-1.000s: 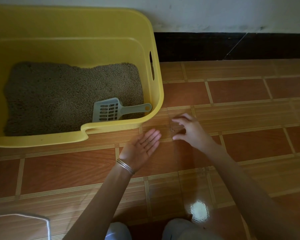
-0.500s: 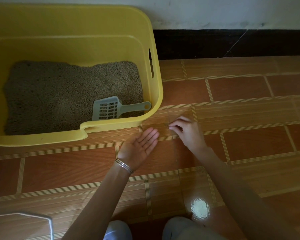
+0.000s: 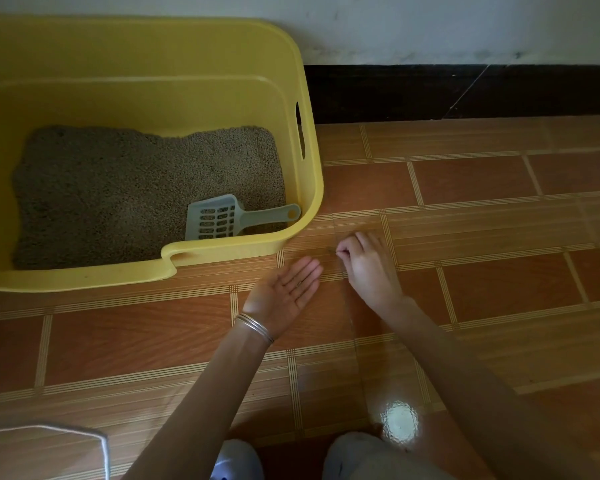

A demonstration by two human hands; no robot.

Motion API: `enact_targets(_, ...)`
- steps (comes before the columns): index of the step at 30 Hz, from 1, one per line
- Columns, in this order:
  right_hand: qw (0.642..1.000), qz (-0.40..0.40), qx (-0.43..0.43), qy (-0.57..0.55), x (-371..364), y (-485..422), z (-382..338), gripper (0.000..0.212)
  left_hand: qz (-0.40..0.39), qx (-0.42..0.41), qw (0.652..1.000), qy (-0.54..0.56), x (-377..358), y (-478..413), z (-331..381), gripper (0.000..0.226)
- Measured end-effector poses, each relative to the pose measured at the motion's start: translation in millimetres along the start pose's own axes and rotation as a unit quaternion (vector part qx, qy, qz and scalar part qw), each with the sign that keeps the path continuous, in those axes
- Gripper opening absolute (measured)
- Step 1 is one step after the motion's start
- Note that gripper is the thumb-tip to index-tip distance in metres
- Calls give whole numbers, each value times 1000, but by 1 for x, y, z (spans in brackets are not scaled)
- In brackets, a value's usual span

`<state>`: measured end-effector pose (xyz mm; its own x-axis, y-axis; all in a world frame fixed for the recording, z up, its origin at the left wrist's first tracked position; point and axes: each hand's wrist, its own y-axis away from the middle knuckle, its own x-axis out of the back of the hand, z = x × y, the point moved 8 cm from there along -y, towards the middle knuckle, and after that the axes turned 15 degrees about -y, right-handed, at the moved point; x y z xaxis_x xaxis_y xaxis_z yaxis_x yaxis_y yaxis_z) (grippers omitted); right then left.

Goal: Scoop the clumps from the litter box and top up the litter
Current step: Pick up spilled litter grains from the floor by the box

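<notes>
litter box (image 3: 302, 81): yellow plastic tub on the floor, far left of the scene, against the wall; slot handle cut in its right wall, dip in the near rim.
litter (image 3: 118, 188): grey-brown granules covering the tub bottom, surface uneven, higher toward the far right corner. Clumps: cannot tell any apart from here.
scoop (image 3: 219, 218): grey slotted plastic, lying flat on the litter in the near right corner of the box; handle points right, its end touching or just short of the right wall. Nobody holding it.
left hand (image 3: 286, 292): palm up, fingers straight and spread slack, gripping nothing. Held low over the tile just near the box's near right corner, apart from the box. Tiny dark specks on the fingers, too small to name.
bracelet (image 3: 255, 327): thin silver bangles on the left wrist.
right hand (image 3: 368, 265): knuckles up, just right of the left hand, not touching it. Thumb and forefinger pinched together at the tips, pointing left and down at the tile; the rest curled loosely. Something very small may sit in the pinch, cannot tell what.
floor (image 3: 499, 271): glossy orange-brown tiles with pale striped borders; bright light glare near the bottom centre.
wall (image 3: 430, 26): pale, scuffed, with a dark skirting band along its foot on the right.
person: crouched, both bare forearms reaching from the near edge; pale clothed knees at the bottom of the view.
cord (image 3: 49, 429): thin white line looping at the near left corner.
</notes>
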<state>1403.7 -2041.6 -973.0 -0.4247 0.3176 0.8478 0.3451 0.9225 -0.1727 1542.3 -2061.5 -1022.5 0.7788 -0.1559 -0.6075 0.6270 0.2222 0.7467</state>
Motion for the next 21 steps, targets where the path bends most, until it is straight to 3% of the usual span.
enact_targets(4, 992, 23, 40, -121, 23, 1, -35, 18, 10, 1, 1000, 7, -3, -3, 1, 36)
enact_targets(10, 987, -31, 85, -135, 18, 3, -58, 17, 9, -1, 1000, -4, -15, -5, 3, 34)
enact_targets(16, 984, 21, -1, -178, 36, 6, -16, 22, -21, 3, 1000, 19, -8, -1, 7, 35)
enact_targets(21, 986, -46, -92, -133, 17, 8, 23, 25, -14, -2, 1000, 24, 3, 1, 6, 36)
